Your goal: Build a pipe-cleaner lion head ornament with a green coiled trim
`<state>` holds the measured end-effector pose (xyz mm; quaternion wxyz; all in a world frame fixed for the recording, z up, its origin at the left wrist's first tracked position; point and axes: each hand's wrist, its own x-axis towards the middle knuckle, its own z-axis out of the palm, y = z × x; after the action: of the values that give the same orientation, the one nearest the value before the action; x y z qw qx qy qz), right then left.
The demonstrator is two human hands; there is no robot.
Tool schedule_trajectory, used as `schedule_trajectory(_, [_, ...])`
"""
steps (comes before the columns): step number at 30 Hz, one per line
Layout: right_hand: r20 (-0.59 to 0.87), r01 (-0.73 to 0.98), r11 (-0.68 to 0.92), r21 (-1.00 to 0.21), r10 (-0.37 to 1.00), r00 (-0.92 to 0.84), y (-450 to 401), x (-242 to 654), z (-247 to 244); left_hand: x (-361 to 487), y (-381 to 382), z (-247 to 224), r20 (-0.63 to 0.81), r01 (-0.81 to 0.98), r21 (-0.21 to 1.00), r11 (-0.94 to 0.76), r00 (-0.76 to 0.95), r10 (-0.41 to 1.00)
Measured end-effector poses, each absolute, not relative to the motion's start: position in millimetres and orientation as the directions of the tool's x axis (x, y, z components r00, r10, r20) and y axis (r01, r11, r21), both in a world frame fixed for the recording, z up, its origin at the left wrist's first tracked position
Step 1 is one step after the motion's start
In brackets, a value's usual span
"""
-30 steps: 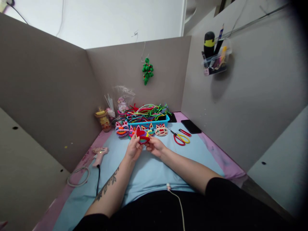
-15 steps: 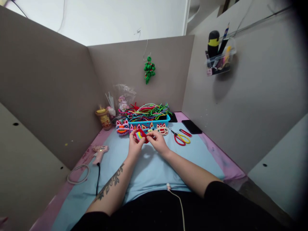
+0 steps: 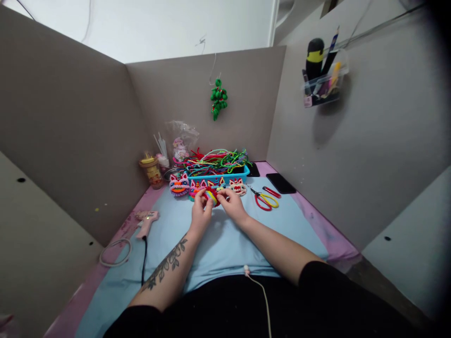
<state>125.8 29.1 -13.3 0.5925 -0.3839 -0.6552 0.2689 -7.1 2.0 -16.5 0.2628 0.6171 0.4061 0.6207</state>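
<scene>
Between my hands is a small fuzzy pipe-cleaner piece point(image 3: 212, 196), red around the edge with yellow, blue and pink bands. My left hand point(image 3: 201, 209) pinches it from the left, thumb on its face. On the other side, my right hand point(image 3: 231, 205) has its fingertips closed on the red right edge. Just behind stand several pipe-cleaner animal heads: a purple one with an orange mouth point(image 3: 179, 185), a pink one point(image 3: 197, 188) partly covered by my left hand, and a cream one with red trim point(image 3: 238, 187).
Behind the heads, a blue tray point(image 3: 243, 177) overflows with pipe cleaners point(image 3: 214, 162). To the right lie scissors point(image 3: 266, 201), a red cutter point(image 3: 271, 193) and a phone point(image 3: 281, 183). At left are a pink glue gun point(image 3: 147, 224) with its cord and a drink cup point(image 3: 152, 172).
The piece has turned in my hands, its coloured bands now tilting more to the right. My left hand has shifted slightly right. The whole view has moved a little.
</scene>
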Motion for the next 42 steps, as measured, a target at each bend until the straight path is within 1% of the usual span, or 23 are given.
schedule_trajectory(5, [0.588,0.250,0.572,-0.781,0.809,-0.015,24.0,125.0,-8.2,-4.1,-1.4,-9.8,0.519,0.048,0.854,-0.518,-0.160,0.840])
schedule_trajectory(10, [0.620,0.308,0.589,-0.747,0.785,0.001,23.2,124.5,-7.5,-1.8,-0.8,-5.5,0.419,-0.157,0.885,-0.439,-0.144,0.897])
schedule_trajectory(12, [0.618,0.311,0.584,-0.750,0.786,0.017,25.0,124.5,-8.5,-1.8,1.4,-6.2,0.385,-0.212,0.888,-0.408,-0.140,0.912])
schedule_trajectory(17, [0.591,0.264,0.553,-0.790,0.801,0.089,29.8,126.3,-7.1,-0.8,4.3,-9.6,0.342,-0.259,0.894,-0.365,-0.129,0.931])
schedule_trajectory(24, [0.603,0.255,0.577,-0.776,0.797,0.031,28.9,127.9,-4.0,-0.4,4.9,-10.1,0.184,-0.388,0.896,-0.217,-0.120,0.976])
schedule_trajectory(28, [0.586,0.260,0.562,-0.785,0.810,0.021,28.2,128.0,-5.8,-0.1,6.4,-9.6,0.145,-0.454,0.880,-0.139,-0.022,0.989])
schedule_trajectory(30, [0.609,0.303,0.579,-0.757,0.793,0.006,27.6,128.5,-5.9,0.8,6.2,-9.1,0.136,-0.470,0.875,-0.114,0.013,0.991])
schedule_trajectory(32, [0.643,0.354,0.606,-0.713,0.766,-0.015,27.0,129.2,-5.4,1.9,5.4,-8.6,0.127,-0.472,0.875,-0.107,0.012,0.992])
schedule_trajectory(38, [0.726,0.446,0.689,-0.571,0.678,-0.118,27.6,129.5,-8.1,3.2,3.9,-7.6,0.137,-0.410,0.899,-0.151,-0.062,0.989])
schedule_trajectory(42, [0.757,0.475,0.733,-0.487,0.625,-0.189,29.2,127.7,-14.6,1.1,6.2,-8.9,0.082,-0.442,0.890,-0.115,-0.092,0.992])
